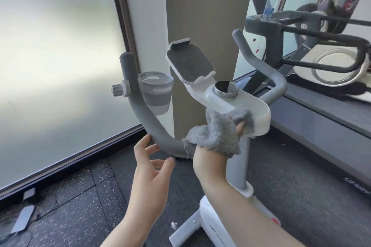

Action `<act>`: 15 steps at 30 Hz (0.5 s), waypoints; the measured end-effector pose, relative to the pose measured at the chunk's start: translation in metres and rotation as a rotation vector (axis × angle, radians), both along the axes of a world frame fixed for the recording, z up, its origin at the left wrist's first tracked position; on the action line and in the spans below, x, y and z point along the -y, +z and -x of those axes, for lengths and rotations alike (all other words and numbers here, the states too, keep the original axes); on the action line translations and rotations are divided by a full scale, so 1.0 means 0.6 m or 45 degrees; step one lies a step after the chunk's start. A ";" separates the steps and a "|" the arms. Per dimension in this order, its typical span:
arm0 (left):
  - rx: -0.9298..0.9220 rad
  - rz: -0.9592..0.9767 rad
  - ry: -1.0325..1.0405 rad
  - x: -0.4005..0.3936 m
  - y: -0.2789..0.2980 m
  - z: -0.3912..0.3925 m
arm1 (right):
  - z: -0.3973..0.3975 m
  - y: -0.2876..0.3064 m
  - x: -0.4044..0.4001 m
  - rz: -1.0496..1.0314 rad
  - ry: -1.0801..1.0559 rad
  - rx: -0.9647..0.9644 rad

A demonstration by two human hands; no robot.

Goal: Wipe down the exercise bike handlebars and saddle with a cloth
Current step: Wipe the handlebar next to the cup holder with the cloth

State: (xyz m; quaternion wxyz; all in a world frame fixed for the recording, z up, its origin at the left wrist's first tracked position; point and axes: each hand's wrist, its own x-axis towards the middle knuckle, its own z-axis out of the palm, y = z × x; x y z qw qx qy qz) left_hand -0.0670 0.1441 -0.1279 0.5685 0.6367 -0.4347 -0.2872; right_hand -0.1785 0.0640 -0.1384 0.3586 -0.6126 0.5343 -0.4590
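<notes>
From the head camera, the right hand [224, 138] has its grip closed around a bunched grey cloth [216, 134], pressed where the handlebar [152, 126] meets the white console [241, 106] of the exercise bike. The left hand [154, 158] is held with a relaxed, spread grip that contains nothing, fingertips just beside the underside of the left bar's curve.

The risk, as I judge it: the cloth is wadded, so little of it may meet the bar, and a sweep up the left bar could snag on the cup holder [155, 90] and its clamp knob [118, 90].

The right wrist is bent upward, forearm rising from lower right; the left forearm comes up from below, palm turned inward. The saddle is not in view.
</notes>
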 end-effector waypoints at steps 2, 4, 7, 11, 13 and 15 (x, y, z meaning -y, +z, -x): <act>-0.012 0.008 -0.005 -0.002 0.000 -0.002 | -0.007 -0.021 0.017 0.565 -0.398 -0.430; -0.020 0.019 -0.002 -0.002 0.002 -0.001 | 0.006 -0.003 0.000 0.870 -0.274 -0.545; -0.071 0.049 0.039 0.001 0.002 0.001 | 0.000 0.021 -0.032 0.948 -0.026 -0.716; -0.180 0.085 0.128 0.007 0.005 0.003 | 0.035 0.031 -0.004 0.838 0.565 -0.829; -0.180 0.112 0.147 0.009 0.006 0.001 | 0.094 0.045 0.047 0.774 0.762 -0.840; -0.176 0.131 0.161 0.010 0.007 -0.003 | 0.133 0.064 0.085 0.582 0.713 -0.795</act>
